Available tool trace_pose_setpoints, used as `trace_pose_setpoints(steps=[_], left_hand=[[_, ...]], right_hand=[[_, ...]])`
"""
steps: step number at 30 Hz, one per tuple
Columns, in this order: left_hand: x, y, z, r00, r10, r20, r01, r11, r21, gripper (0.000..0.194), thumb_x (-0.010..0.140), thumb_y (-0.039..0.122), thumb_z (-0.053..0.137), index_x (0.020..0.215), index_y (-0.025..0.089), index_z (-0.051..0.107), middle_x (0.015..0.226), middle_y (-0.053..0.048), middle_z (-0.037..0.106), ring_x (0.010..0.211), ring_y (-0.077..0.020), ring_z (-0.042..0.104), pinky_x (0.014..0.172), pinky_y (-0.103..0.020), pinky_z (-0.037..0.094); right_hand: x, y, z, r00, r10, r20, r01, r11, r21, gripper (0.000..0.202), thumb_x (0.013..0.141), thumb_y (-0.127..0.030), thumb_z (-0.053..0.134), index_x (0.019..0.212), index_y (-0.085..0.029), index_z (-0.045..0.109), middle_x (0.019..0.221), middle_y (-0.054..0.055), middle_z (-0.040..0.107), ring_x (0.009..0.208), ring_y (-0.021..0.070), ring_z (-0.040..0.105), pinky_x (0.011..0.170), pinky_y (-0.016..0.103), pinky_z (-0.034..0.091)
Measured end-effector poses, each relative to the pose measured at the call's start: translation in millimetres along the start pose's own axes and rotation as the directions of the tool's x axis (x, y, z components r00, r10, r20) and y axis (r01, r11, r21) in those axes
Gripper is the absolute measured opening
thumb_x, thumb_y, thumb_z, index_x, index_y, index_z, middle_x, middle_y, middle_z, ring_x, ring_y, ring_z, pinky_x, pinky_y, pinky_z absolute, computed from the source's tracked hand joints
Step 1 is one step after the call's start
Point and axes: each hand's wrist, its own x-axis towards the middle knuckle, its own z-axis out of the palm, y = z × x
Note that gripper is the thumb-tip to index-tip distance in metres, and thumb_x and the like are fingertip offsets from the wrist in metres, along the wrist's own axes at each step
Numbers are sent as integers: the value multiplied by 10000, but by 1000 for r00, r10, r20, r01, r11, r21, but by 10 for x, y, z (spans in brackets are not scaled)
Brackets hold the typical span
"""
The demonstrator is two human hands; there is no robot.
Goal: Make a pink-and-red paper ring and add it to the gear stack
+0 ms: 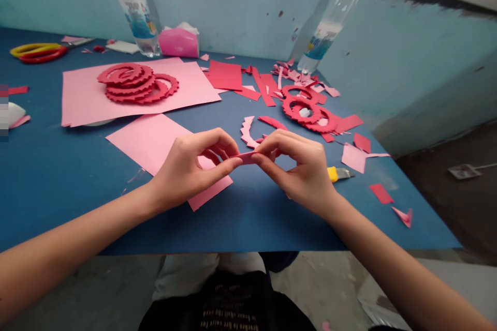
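On the near side of the held strip (247, 158), between the left hand (194, 163) and the right hand (305, 168), the desk (256, 225) leaves a passage. A yellow cutter (333, 174) crowds the right hand's outer side; farther back, red rings (130, 89), scraps (297, 76) and two bottles (137, 15) obstruct.

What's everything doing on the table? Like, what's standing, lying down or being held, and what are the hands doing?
Left hand: pinching one end of a small paper piece.
Right hand: pinching its other end.
Left bottle: standing.
Right bottle: standing.
Scissors: lying down; can't tell if open.
Yellow cutter: lying down, partly hidden, metal end showing.
Toothed red rings: piled on a pink sheet.
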Motion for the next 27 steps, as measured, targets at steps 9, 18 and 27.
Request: trace_pose_setpoints(steps=[9, 18, 27], left_hand=[[-2, -18, 2, 997, -50, -54, 49, 999, -16, 58, 846, 237, 704, 819, 188, 687, 751, 8, 731, 675, -127, 706, 655, -221, 605], [-5, -14, 3, 995, -79, -68, 77, 996, -35, 53, 840, 231, 706, 811, 192, 683, 761, 2, 740, 645, -132, 705, 633, -232, 605], [-3, -16, 3, 992, -88, -93, 81, 994, -73, 69, 826, 236, 722, 799, 186, 682, 749, 2, 735, 631, -129, 695, 626, -240, 602]], right_hand=[[-2, 9, 6, 999, -28, 20, 29, 998, -63, 93, 941, -225, 635, 855, -193, 647, 794, 13, 641, 676, 117, 569, 596, 259, 489], [2, 21, 5, 1000, -16, 26, 18, 997, -75, 120, 954, -217, 601, 839, -196, 625, 763, 4, 618, 670, 123, 560, 594, 262, 479], [11, 9, -17, 998, -11, 55, 16, 996, -85, 116, 959, -198, 589, 846, -192, 615, 764, 1, 615, 661, 113, 536, 594, 255, 454]])
